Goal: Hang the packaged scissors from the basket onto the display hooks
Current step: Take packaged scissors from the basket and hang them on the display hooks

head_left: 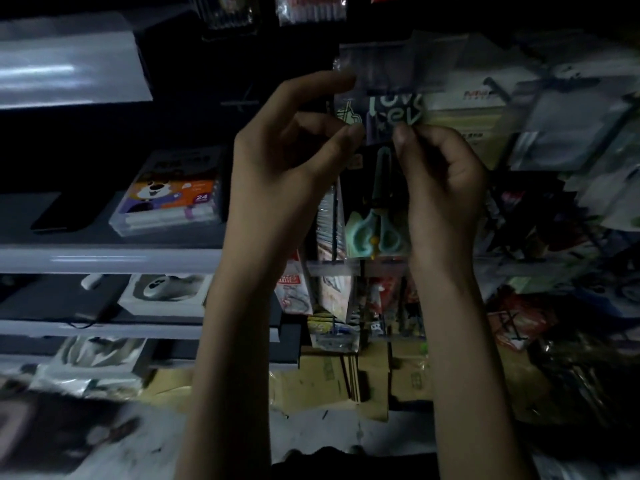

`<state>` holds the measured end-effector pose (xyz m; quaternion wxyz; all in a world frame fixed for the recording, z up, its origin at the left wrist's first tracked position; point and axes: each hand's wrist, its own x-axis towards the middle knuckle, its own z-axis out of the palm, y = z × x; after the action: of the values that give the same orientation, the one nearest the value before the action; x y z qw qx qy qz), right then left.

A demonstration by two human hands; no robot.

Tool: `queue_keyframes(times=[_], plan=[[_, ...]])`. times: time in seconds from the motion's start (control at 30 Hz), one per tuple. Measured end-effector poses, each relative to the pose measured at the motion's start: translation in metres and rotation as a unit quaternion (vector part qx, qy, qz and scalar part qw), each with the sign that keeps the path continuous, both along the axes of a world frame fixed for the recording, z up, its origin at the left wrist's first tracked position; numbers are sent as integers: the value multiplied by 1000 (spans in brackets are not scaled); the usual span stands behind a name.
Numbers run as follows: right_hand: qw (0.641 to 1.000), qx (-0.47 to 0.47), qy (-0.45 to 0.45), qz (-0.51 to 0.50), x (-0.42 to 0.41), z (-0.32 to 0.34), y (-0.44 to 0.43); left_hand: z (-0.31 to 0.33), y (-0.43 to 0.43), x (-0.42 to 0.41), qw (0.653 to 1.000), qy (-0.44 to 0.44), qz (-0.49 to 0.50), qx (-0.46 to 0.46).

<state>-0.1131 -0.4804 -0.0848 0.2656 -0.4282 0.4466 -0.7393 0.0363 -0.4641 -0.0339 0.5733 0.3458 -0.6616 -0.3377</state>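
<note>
The pack (379,188) is held upright between both raised hands, close in front of the crowded display. Its long axis runs vertically, with the scissor handles (377,233) low and the blades pointing up toward the printed header. The right hand (443,174) pinches the header's right side between thumb and curled fingers. The left hand (294,150) holds the left edge, thumb at the header, forefinger stretched to the clear top corner. Both are equally near, one on each side. The hang hole probably sits above the fingers, so the flap likely goes forward onto a hook, which I cannot make out in this dim, blurred view.
</note>
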Motion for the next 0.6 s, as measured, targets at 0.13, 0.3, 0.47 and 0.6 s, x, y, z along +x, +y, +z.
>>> queue_keyframes(times=[0.13, 0.3, 0.47, 0.6], plan=[[1000, -4, 3, -8, 2, 2, -6, -2, -2, -1, 1000, 5, -10, 1], [1000, -2, 13, -13, 0, 0, -14, -3, -3, 0, 1000, 12, -24, 0], [1000, -4, 6, -19, 0, -1, -17, -2, -4, -3, 999, 29, -29, 8], [1000, 2, -1, -23, -2, -2, -19, -3, -4, -3, 999, 36, -32, 10]])
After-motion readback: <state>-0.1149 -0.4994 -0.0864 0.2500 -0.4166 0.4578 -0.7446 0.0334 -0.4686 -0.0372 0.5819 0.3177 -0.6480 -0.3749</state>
